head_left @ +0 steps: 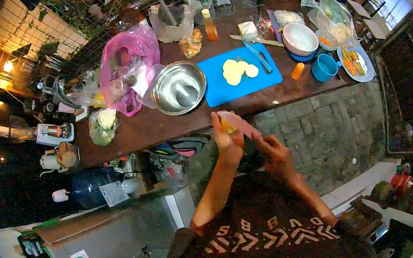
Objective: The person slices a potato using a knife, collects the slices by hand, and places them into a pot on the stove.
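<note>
My left hand (229, 139) is wrapped round a yellow piece of food (227, 126), held in front of the table's near edge. My right hand (274, 152) grips the handle end of a pink knife (240, 124), whose blade reaches up to the yellow piece. Beyond my hands a blue cutting board (217, 92) lies on the table, with several pale yellow slices (233, 71) on it. A blue knife (258, 57) rests across the board's right part. Left of the board stands a shiny metal bowl (179, 88).
A pink plastic bag (130, 61) and bagged cauliflower (106, 122) are at the left. Rightward are a white bowl (300, 38), a blue mug (325, 67), an orange carrot piece (297, 71) and a plate of cut vegetables (358, 71). A sauce bottle (210, 27) stands behind the board.
</note>
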Available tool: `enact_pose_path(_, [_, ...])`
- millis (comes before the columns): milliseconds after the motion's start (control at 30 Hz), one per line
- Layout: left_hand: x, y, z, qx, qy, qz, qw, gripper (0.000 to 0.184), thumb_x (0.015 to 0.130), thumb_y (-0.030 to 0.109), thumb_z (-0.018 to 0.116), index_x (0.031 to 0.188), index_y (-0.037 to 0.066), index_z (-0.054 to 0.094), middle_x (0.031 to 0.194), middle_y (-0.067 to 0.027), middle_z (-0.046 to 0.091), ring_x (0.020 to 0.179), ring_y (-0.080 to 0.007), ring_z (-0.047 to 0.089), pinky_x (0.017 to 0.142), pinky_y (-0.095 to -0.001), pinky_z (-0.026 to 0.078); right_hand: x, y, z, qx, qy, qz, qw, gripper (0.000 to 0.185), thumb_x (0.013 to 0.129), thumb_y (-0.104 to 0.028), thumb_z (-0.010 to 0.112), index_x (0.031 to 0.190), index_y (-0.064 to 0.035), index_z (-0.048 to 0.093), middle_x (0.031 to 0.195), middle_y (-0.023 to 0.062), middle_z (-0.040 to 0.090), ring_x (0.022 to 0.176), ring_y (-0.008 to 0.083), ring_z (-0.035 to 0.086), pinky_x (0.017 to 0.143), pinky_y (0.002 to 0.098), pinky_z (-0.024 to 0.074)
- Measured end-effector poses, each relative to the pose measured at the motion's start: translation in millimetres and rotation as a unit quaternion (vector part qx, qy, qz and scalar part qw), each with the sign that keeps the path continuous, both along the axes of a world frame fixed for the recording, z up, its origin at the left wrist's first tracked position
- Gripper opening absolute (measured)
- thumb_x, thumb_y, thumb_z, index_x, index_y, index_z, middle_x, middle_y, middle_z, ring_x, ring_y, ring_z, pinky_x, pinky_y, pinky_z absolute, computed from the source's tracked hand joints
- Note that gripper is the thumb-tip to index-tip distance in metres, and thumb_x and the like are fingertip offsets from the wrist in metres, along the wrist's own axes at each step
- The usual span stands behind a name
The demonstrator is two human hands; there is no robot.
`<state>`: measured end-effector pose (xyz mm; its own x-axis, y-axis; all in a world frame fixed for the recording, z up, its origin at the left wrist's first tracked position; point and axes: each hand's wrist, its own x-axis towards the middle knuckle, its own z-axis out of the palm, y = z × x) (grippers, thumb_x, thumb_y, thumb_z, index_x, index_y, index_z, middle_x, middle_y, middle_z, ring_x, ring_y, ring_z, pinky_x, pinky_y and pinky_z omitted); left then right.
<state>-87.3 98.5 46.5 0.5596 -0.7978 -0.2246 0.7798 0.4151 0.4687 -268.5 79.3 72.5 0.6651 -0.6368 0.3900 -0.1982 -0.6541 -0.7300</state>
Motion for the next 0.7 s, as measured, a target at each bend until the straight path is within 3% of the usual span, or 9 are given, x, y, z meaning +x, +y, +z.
enact_pose_path(167, [2.6,10.2,-9.2,0.037,0.002,0.005,0.999,0.044,0.105,0.054,0.042,0.105,0.012,0.054,0.092,-0.0029,0.059,0.083,-0.0205,0.061,0.076,-0.0373,0.053,16.2,-8.4,4.0,-0.093,0.013,0.022,0.995,0.059,0.087,0.008,0.055,0.141,-0.0157,0.059,0.088,0.0139,0.058,0.072,0.0302,0.059,0.062,0.0386,0.0506])
enact_pose_path(200, [-0.7,14.8,-3.7,0.095,-0.209,0.090,0.969,0.055,0.102,0.061,0.041,0.114,0.009,0.053,0.093,-0.0076,0.061,0.085,-0.0268,0.063,0.078,-0.0420,0.054,19.0,-14.0,5.7,-0.074,0.065,-0.027,0.995,0.057,0.087,0.006,0.056,0.140,-0.0160,0.060,0.088,0.0141,0.059,0.072,0.0304,0.060,0.062,0.0395,0.0508])
enact_pose_path(267, [-4.2,20.1,19.5,0.149,-0.410,0.172,0.883,0.068,0.099,0.067,0.039,0.124,0.005,0.052,0.095,-0.0123,0.064,0.087,-0.0331,0.064,0.081,-0.0467,0.055,19.7,-17.0,5.3,-0.056,0.114,-0.072,0.989,0.055,0.088,0.005,0.056,0.139,-0.0164,0.061,0.088,0.0142,0.060,0.072,0.0307,0.061,0.062,0.0404,0.0510])
enact_pose_path(300, [-6.4,20.8,38.9,0.195,-0.530,0.214,0.797,0.055,0.103,0.061,0.038,0.116,0.009,0.052,0.094,-0.0071,0.061,0.084,-0.0258,0.062,0.078,-0.0409,0.053,18.5,-17.8,4.1,-0.069,0.073,-0.043,0.994,0.054,0.088,0.004,0.057,0.138,-0.0169,0.061,0.087,0.0134,0.059,0.071,0.0301,0.061,0.061,0.0391,0.0505])
enact_pose_path(333, [3.5,27.7,20.0,0.056,-0.350,0.100,0.930,0.050,0.104,0.058,0.037,0.111,0.011,0.053,0.094,-0.0044,0.060,0.083,-0.0216,0.061,0.075,-0.0376,0.052,16.8,-14.7,3.3,-0.078,0.034,-0.013,0.996,0.053,0.088,0.003,0.058,0.138,-0.0174,0.061,0.087,0.0125,0.059,0.070,0.0295,0.060,0.060,0.0378,0.0501])
enact_pose_path(367, [13.5,34.4,1.1,-0.037,-0.111,0.014,0.993,0.046,0.106,0.055,0.036,0.107,0.013,0.053,0.094,-0.0017,0.059,0.081,-0.0174,0.060,0.073,-0.0344,0.051,16.3,-8.9,4.6,-0.076,0.033,-0.009,0.997,0.053,0.088,0.003,0.058,0.138,-0.0174,0.061,0.087,0.0125,0.059,0.070,0.0295,0.060,0.060,0.0378,0.0501])
enact_pose_path(500, [9.8,41.0,34.7,0.113,0.007,0.004,0.994,0.049,0.103,0.061,0.039,0.101,0.014,0.055,0.086,-0.0015,0.060,0.078,-0.0187,0.061,0.071,-0.0356,0.052,17.7,6.6,17.9,-0.052,0.031,0.027,0.998,0.024,0.099,-0.026,0.064,0.123,-0.0249,0.067,0.085,0.0090,0.059,0.074,0.0275,0.061,0.061,0.0396,0.0517])
enact_pose_path(567, [4.8,42.3,43.3,0.162,0.057,0.040,0.984,0.050,0.103,0.061,0.040,0.099,0.014,0.055,0.082,-0.0007,0.059,0.074,-0.0181,0.061,0.070,-0.0362,0.052,16.6,13.1,19.8,-0.033,0.053,0.055,0.997,0.066,0.078,0.004,0.062,0.140,-0.0189,0.060,0.093,0.0131,0.062,0.075,0.0299,0.061,0.063,0.0386,0.0512])
enact_pose_path(700, [1.0,52.9,30.4,0.145,0.016,0.049,0.988,0.050,0.102,0.062,0.041,0.100,0.014,0.055,0.083,-0.0006,0.059,0.074,-0.0180,0.061,0.068,-0.0365,0.052,15.8,19.6,16.3,-0.085,0.023,0.057,0.995,0.065,0.078,0.004,0.061,0.140,-0.0188,0.060,0.091,0.0137,0.061,0.075,0.0310,0.061,0.063,0.0388,0.0512])
